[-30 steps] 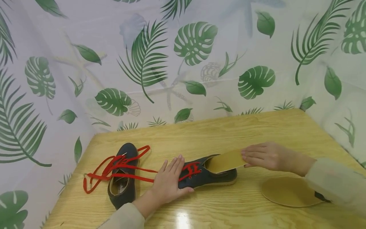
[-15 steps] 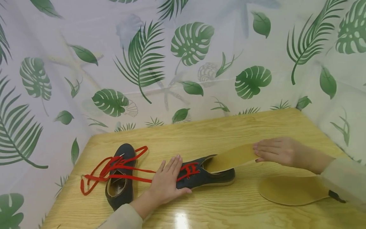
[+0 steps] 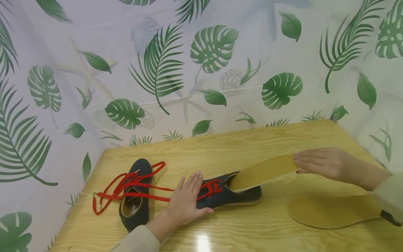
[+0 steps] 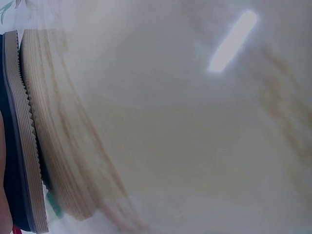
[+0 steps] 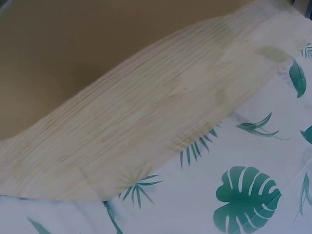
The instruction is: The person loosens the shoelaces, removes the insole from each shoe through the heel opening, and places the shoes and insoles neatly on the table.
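Note:
In the head view, my left hand [image 3: 184, 206] lies across the toe of a dark blue shoe [image 3: 226, 199] with red laces, fingers straight and thumb stretched along its near side. The sole's ridged edge [image 4: 27, 136] shows at the left of the left wrist view. My right hand [image 3: 327, 164] pinches the end of a tan insole [image 3: 267, 171]. The insole slopes up out of the shoe's opening, its other end hidden inside. That insole [image 5: 87, 48] fills the upper left of the right wrist view.
A matching shoe [image 3: 135, 196] stands at the left, a red lace [image 3: 135, 183] heaped over it. Another tan insole [image 3: 333, 211] lies flat at the right, below my right forearm. A leaf-print cloth [image 3: 233, 73] hangs behind the wooden table [image 3: 220, 147].
My right hand has moved to the right, drawing more of the insole out of the shoe. My left hand and both shoes have stayed in place.

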A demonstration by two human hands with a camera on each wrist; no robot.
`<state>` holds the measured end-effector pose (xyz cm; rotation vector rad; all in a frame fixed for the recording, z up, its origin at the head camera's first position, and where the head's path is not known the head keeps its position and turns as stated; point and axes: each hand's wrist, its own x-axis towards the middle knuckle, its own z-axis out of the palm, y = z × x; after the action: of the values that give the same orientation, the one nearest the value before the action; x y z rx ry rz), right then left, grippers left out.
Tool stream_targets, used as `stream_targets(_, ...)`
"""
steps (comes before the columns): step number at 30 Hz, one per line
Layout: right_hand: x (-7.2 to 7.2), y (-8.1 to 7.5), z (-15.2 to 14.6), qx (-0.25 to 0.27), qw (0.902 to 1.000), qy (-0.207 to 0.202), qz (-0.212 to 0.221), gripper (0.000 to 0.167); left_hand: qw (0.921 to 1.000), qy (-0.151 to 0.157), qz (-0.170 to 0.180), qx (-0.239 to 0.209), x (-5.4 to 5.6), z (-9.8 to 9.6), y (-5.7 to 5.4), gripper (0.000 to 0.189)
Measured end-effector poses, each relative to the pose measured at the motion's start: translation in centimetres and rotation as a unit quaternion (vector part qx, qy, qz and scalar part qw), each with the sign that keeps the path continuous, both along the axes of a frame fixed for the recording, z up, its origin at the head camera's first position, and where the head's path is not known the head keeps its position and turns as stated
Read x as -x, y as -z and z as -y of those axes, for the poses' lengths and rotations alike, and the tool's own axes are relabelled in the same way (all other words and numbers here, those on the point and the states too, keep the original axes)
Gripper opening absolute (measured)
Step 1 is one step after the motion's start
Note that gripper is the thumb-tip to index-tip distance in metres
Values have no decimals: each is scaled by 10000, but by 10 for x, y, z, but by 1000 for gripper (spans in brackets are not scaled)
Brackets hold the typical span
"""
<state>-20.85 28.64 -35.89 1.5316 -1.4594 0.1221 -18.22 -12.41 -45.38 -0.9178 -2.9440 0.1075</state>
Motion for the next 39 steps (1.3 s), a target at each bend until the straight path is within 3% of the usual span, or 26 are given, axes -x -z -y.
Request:
stream_targets(8, -6, -6, -22, -286, 9960, 788, -297, 40, 10000, -53, -18, 48, 2, 2, 4, 104)
stream_targets(11, -5, -1, -36, -500, 9949, 875, -12, 40, 9999, -97, 27, 11, 2, 3, 5, 103)
stream_targets(13, -6, 2, -47, -703, 9908, 1157, 61, 41, 9999, -93, 35, -55, 1, 3, 4, 103)
stream_targets(16, -6, 9, -61, -849, 9887, 1174, 386, 40, 9999, -64, 5, -126, 0, 4, 3, 102)
stream_targets(19, -3, 20, -73, -900, 9899, 848, 691, 39, 9999, -42, -29, -153, 0, 4, 3, 102)
stream_targets(26, 2, 55, -103, -1160, 9873, 702, 827, 41, 9997, 14, -146, -177, 1, 4, 7, 103)
stream_targets(33, -6, 70, -137, -1693, 9696, 1662, 596, 46, 9997, 64, -100, -229, 1, 2, 8, 102)
stream_targets(39, -9, 74, -151, -2032, 9584, 1953, 458, 47, 9996, 65, -160, -234, 1, 2, 8, 102)
